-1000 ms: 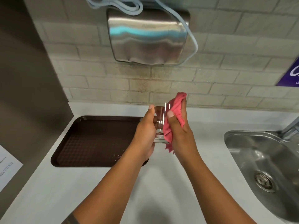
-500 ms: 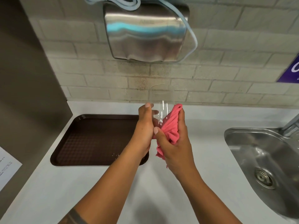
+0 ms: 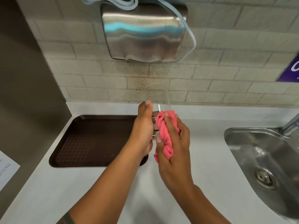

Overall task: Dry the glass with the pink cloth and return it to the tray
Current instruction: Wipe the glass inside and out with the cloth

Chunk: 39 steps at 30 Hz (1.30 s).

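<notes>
Head view. The left hand [image 3: 143,131] is wrapped around the lower part of a clear glass [image 3: 157,101], held upright above a white counter [image 3: 90,189], rim toward the wall. The right hand [image 3: 175,147] presses a bunched pink cloth [image 3: 165,136] against the glass's right side, fingers closed over the fabric. Left of the grip and below it lies a dark brown tray [image 3: 90,141] on the counter. To the right of the grip a steel sink [image 3: 265,159] is set into the counter. Beyond the grip rises a pale brick-tiled wall [image 3: 226,75] bearing a steel hand dryer [image 3: 142,33].
</notes>
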### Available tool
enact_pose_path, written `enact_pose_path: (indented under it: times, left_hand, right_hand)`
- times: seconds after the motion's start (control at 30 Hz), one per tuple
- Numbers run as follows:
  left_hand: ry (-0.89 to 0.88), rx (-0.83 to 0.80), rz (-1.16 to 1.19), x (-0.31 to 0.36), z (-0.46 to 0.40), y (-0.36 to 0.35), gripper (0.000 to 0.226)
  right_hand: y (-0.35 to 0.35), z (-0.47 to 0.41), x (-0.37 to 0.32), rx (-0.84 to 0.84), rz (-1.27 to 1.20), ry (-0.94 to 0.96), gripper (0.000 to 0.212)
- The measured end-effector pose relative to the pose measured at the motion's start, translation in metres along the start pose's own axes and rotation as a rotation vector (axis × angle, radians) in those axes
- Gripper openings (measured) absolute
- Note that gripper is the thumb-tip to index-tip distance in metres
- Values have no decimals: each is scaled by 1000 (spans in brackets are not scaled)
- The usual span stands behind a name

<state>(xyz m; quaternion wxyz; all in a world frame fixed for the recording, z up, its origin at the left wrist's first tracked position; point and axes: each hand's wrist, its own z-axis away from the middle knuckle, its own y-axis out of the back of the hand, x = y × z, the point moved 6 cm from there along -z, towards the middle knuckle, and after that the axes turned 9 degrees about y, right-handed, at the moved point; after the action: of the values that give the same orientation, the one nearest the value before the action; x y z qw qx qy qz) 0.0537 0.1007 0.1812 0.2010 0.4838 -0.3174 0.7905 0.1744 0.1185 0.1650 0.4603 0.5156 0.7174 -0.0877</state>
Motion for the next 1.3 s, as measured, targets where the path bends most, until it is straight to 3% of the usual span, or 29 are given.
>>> enact_pose_path:
  times: [0.13, 0.3, 0.37, 0.5, 0.57, 0.73, 0.97, 1.07, 1.13, 1.2, 1.3]
  left_hand:
    - [-50, -7, -54, 5, -4, 1, 51]
    - [31, -173, 80, -8, -5, -6, 51]
    - [-12, -164, 50, -8, -6, -6, 51]
    - [-15, -149, 46, -9, -10, -4, 54]
    - [-38, -142, 53, -7, -9, -2, 51]
    - [-102, -56, 44, 2, -18, 10, 44]
    - [-3, -69, 123, -2, -17, 7, 41]
    - [49, -148, 146, -10, -13, 0, 45]
    - [-13, -178, 95, -9, -11, -2, 44]
    - [-85, -154, 17, -4, -10, -2, 45]
    - [-94, -139, -24, -4, -10, -2, 51]
  right_hand:
    - [-5, -2, -14, -79, 236, 99, 64]
    - [2, -53, -30, -138, 500, 121, 68]
    - [6, -72, -30, -140, 452, 123, 65]
    - [15, -85, -14, -116, -82, -87, 72]
    - [15, -73, -10, -134, -147, -149, 75]
    - [1, -11, -3, -137, -174, -203, 72]
    - [-5, -8, -25, -166, 335, 132, 68]
    - [-1, -39, -33, -143, 444, 172, 66]
    - [0, -61, -35, -149, 494, 166, 66]
    - [3, -80, -33, -139, 429, 136, 65]
    - [11, -91, -19, -119, 57, -37, 64]
